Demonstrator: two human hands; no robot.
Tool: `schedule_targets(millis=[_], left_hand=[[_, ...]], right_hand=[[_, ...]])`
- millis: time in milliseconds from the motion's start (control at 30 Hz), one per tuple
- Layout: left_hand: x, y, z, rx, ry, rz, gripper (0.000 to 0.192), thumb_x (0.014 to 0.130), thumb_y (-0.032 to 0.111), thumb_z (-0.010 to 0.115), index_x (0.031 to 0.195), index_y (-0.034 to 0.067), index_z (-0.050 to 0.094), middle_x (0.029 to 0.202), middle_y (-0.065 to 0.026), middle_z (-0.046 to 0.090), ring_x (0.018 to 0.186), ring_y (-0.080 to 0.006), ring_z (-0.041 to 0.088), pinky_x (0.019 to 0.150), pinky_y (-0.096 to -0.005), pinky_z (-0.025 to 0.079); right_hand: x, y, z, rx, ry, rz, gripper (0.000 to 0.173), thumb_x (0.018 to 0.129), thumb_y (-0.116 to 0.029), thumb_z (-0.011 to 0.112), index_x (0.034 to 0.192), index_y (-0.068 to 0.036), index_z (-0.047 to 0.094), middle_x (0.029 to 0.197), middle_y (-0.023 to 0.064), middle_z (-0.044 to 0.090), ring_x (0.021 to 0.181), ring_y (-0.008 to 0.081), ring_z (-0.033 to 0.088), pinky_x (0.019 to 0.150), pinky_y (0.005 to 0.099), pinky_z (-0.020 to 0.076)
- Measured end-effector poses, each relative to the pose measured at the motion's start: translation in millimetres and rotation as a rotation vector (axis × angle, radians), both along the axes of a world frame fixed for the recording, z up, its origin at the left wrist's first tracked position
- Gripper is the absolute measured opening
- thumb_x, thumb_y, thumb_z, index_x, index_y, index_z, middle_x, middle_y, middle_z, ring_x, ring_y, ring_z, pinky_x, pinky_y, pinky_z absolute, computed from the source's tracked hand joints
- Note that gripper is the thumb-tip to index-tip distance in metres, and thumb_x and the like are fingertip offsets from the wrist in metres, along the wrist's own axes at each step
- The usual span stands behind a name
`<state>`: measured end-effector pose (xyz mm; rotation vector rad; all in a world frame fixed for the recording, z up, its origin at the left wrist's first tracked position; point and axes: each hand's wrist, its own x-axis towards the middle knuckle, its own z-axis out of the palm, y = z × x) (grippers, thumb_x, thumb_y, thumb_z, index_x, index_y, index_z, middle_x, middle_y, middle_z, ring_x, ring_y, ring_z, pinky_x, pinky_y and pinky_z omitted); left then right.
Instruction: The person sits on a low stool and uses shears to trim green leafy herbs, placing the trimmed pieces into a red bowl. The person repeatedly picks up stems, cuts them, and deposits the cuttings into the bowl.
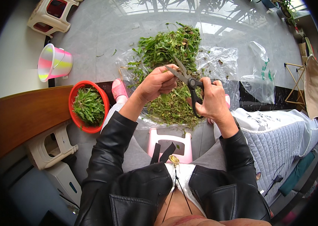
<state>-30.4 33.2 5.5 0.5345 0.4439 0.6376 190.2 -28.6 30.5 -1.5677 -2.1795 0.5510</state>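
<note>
My right hand (pixel 214 99) grips a pair of scissors (pixel 194 84) by the black handles, blades spread apart. My left hand (pixel 160 82) is closed with thumb and forefinger pinching a small plant (pixel 178 69), its dark end beside the blades; most of it is hidden by my fingers. Below both hands a heap of trimmed greens (pixel 173 108) lies on a clear plastic sheet (pixel 218 60). Just beyond is a taller pile of leafy green plants (pixel 170 46). To my left, a red basin (pixel 106 97) holds leafy greens (pixel 88 106).
A pink plastic stool (pixel 152 141) stands between my legs. At left are a multicoloured bucket (pixel 63 63), a wooden panel (pixel 29 115) and cream stools (pixel 53 147). A clear plastic bag (pixel 260 76), a folding stool (pixel 315 87) and a quilted cover (pixel 272 144) lie to the right.
</note>
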Motion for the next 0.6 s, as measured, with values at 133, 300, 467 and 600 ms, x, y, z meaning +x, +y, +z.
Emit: schedule_targets(millis=[133, 300, 467, 600], left_hand=[[-2.2, 0.3, -1.1, 0.052, 0.057, -0.008, 0.014, 0.098, 0.023, 0.05, 0.098, 0.009, 0.05, 0.055, 0.0081, 0.028, 0.046, -0.0038, 0.026, 0.042, -0.0207, 0.017], [-1.6, -1.5, -1.4, 0.179, 0.204, -0.013, 0.015, 0.099, 0.021, 0.049, 0.108, 0.011, 0.056, 0.057, 0.01, 0.029, 0.048, -0.0022, 0.026, 0.043, -0.0204, 0.017], [0.8, -3.1, 0.9, 0.227, 0.245, -0.012, 0.015, 0.099, 0.022, 0.049, 0.106, 0.009, 0.055, 0.057, 0.0096, 0.029, 0.048, -0.0026, 0.026, 0.045, -0.0211, 0.018], [1.9, -4.1, 2.2, 0.261, 0.281, -0.015, 0.015, 0.099, 0.022, 0.049, 0.106, 0.011, 0.057, 0.058, 0.0096, 0.03, 0.049, -0.0025, 0.027, 0.046, -0.0206, 0.019]], right_hand=[[-1.0, 0.5, 0.7, 0.027, -0.008, 0.007, 0.06, 0.065, -0.033, 0.08, 0.105, -0.001, 0.049, 0.057, 0.0053, 0.054, 0.055, 0.0273, 0.056, 0.073, 0.0366, 0.039], [-1.5, 0.5, 1.2, 0.031, -0.021, -0.003, 0.06, 0.065, -0.033, 0.08, 0.105, -0.001, 0.049, 0.057, 0.0063, 0.054, 0.056, 0.0277, 0.056, 0.073, 0.0367, 0.0391], [-1.2, 0.6, 0.0, 0.009, -0.038, -0.016, 0.06, 0.065, -0.033, 0.08, 0.105, -0.001, 0.049, 0.058, 0.0063, 0.054, 0.056, 0.0273, 0.056, 0.071, 0.0366, 0.0385], [-1.1, 0.3, -0.5, 0.026, -0.028, -0.016, 0.06, 0.066, -0.033, 0.08, 0.105, -0.001, 0.049, 0.058, 0.0052, 0.054, 0.055, 0.0268, 0.056, 0.07, 0.0367, 0.0381]])
